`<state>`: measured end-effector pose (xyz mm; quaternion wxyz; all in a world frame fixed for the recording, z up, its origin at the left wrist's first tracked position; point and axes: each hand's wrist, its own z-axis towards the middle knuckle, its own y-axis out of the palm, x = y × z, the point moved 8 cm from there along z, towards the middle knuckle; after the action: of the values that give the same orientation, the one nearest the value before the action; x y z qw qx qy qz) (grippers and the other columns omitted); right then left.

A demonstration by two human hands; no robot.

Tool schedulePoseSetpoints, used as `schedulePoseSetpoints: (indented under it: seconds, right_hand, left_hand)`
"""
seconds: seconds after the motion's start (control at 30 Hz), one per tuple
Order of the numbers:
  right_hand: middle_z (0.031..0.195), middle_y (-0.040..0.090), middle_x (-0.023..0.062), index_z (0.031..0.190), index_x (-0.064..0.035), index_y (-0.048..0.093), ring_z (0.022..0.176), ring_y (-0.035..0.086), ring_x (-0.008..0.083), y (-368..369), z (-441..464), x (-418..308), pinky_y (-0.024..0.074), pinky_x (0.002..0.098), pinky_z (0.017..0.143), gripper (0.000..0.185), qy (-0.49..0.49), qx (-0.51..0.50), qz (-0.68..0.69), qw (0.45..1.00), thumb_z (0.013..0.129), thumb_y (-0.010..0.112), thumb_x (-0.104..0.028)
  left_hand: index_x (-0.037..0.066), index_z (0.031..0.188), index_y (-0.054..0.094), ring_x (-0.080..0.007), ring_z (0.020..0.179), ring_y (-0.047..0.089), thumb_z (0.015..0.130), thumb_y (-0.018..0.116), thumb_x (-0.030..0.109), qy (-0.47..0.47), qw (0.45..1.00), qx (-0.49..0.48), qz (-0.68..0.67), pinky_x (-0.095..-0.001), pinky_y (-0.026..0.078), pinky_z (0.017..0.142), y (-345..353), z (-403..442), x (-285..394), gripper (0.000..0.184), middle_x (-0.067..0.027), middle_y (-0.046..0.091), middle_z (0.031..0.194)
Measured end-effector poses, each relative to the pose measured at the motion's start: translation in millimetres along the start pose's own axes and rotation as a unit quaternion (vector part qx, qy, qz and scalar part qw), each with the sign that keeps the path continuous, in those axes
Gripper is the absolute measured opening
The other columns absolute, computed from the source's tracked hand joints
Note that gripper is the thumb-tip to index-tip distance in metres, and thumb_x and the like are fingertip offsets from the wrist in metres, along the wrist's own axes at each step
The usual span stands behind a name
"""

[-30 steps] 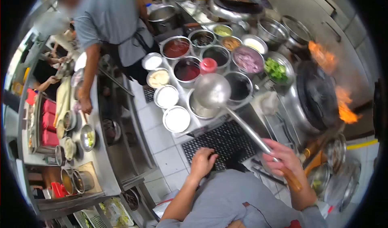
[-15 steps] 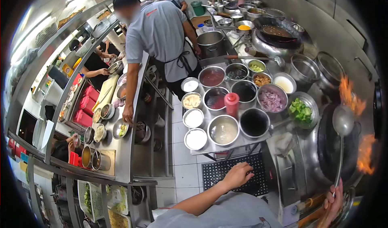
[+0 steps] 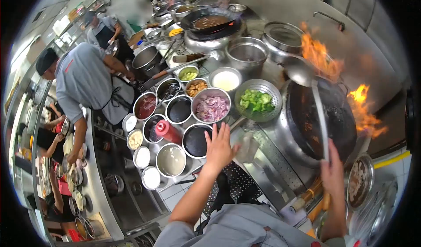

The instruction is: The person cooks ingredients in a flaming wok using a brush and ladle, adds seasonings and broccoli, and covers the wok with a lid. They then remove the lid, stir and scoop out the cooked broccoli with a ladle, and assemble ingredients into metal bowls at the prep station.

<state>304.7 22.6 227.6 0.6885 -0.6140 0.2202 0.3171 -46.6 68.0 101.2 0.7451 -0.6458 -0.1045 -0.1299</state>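
Note:
My right hand [image 3: 333, 168] grips the handle of a metal ladle [image 3: 301, 76]; its bowl is over the back rim of a black wok [image 3: 322, 120], with flames behind and to the right. Fingers spread, my left hand [image 3: 220, 147] reaches over the front edge of the pot of dark liquid [image 3: 197, 141]; whether it touches the pot I cannot tell. Just beyond it stands a bowl of sliced onions [image 3: 211, 108]. Broccoli [image 3: 258, 100] lies in a perforated strainer [image 3: 275, 111] between the onions and the wok. A red squeeze bottle [image 3: 168, 132] leans among the pots.
Flames [image 3: 364, 109] rise beside the wok. Another wok with brown sauce [image 3: 210, 22] sits at the back. A co-worker [image 3: 87, 78] leans over the left counter [image 3: 98, 181]. A metal bowl [image 3: 360, 181] and wooden-handled tools [image 3: 309, 194] are at the right.
The view has shifted. My left hand has moved forward from near my body to the pots, its fingers spreading. The ladle has gone from above the pots to the wok's back rim.

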Motion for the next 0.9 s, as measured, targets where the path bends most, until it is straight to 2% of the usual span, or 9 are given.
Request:
schedulePoseSetpoints:
  seconds: [0.17,0.2,0.23,0.27,0.3,0.33,0.4,0.47,0.9]
  right_hand:
    - [0.122,0.061,0.0248,0.142,-0.0035,0.042,0.092,0.066,0.026,137.7,91.5,-17.2,0.0495,0.0344,0.085,0.055,-0.034,-0.091,0.093,0.991,0.089,0.054,-0.008]
    - [0.115,0.063,0.0218,0.141,0.0011,0.04,0.105,0.06,0.0257,167.5,103.6,-16.7,0.0463,0.0362,0.092,0.056,0.114,-0.19,0.059,0.973,0.087,0.056,-0.006]
    - [0.108,0.064,0.019,0.14,-0.0001,0.041,0.097,0.062,0.0246,182.1,118.6,-21.5,0.0481,0.0359,0.086,0.055,0.058,-0.15,0.028,0.987,0.087,0.054,-0.005]
    - [0.109,0.064,0.0193,0.14,-0.0015,0.042,0.101,0.06,0.0267,208.7,132.3,-18.6,0.0464,0.0365,0.089,0.054,0.006,-0.135,0.037,0.99,0.087,0.053,-0.005]
    - [0.111,0.063,0.0196,0.14,-0.0028,0.043,0.105,0.059,0.0288,234.0,144.0,-15.3,0.0448,0.0372,0.092,0.054,-0.046,-0.12,0.045,0.991,0.087,0.051,-0.004]
    - [0.121,0.061,0.023,0.141,-0.0043,0.044,0.12,0.055,0.0341,256.3,157.9,-2.0,0.0398,0.0387,0.104,0.054,-0.075,-0.12,0.084,0.986,0.087,0.05,-0.003]
    - [0.095,0.061,0.0089,0.145,-0.0072,0.038,0.061,0.057,0.0144,262.0,153.9,-17.6,0.0482,0.0278,0.055,0.057,0.072,-0.199,0.19,0.959,0.089,0.045,0.0]
    - [0.08,0.052,0.0018,0.146,-0.009,0.036,0.045,0.038,0.0055,248.5,148.7,-20.9,0.0334,0.0222,0.04,0.056,0.109,-0.228,0.206,0.945,0.091,0.044,-0.001]
    - [0.069,0.047,0.0,0.147,-0.0098,0.034,0.046,0.04,0.0062,246.1,153.2,-27.7,0.0347,0.0228,0.039,0.058,0.127,-0.215,0.207,0.946,0.091,0.046,0.0]
  left_hand:
    - [-0.001,0.141,0.04,-0.0405,0.142,0.027,0.082,0.068,0.044,0.025,0.998,0.005,0.063,-0.06,0.021,0.112,20.2,93.6,-2.7,0.08,-0.0177,0.039,0.149]
    - [-0.001,0.14,0.041,-0.0408,0.141,0.028,0.081,0.069,0.045,0.024,0.997,0.016,0.077,-0.0589,0.022,0.112,25.6,110.1,-7.5,0.08,-0.0175,0.041,0.148]
    - [0.0,0.136,0.047,-0.0395,0.135,0.037,0.077,0.071,0.046,0.048,0.998,-0.019,0.044,-0.055,0.026,0.111,52.2,129.3,-13.7,0.078,-0.0194,0.048,0.139]
    - [-0.002,0.13,0.052,-0.0387,0.125,0.044,0.075,0.07,0.038,0.09,0.986,0.117,0.074,-0.0531,0.028,0.109,89.2,145.4,-26.8,0.07,-0.0216,0.052,0.129]
    - [0.002,0.126,0.057,-0.0368,0.131,0.042,0.088,0.053,0.026,0.045,0.985,-0.04,0.159,-0.0521,0.02,0.115,45.6,151.9,-12.2,0.045,-0.0213,0.05,0.136]
    - [0.003,0.125,0.059,-0.0369,0.132,0.04,0.089,0.051,0.027,-0.012,0.983,0.102,0.151,-0.0579,0.019,0.114,84.8,176.5,-35.1,0.044,-0.0207,0.051,0.135]
    - [0.004,0.139,0.049,-0.0369,0.144,0.025,0.095,0.043,0.035,-0.018,0.972,-0.032,0.233,-0.0659,0.005,0.114,86.1,196.3,-33.1,0.054,-0.0147,0.046,0.145]
    - [0.007,0.142,0.047,-0.0362,0.147,0.018,0.096,0.041,0.036,-0.026,0.976,-0.067,0.207,-0.0657,-0.001,0.114,83.3,203.8,-34.5,0.054,-0.0111,0.041,0.151]
    - [0.004,0.135,0.054,-0.0381,0.143,0.025,0.095,0.042,0.032,-0.024,0.98,-0.056,0.189,-0.0677,0.005,0.112,75.1,204.9,-34.1,0.051,-0.0181,0.046,0.144]
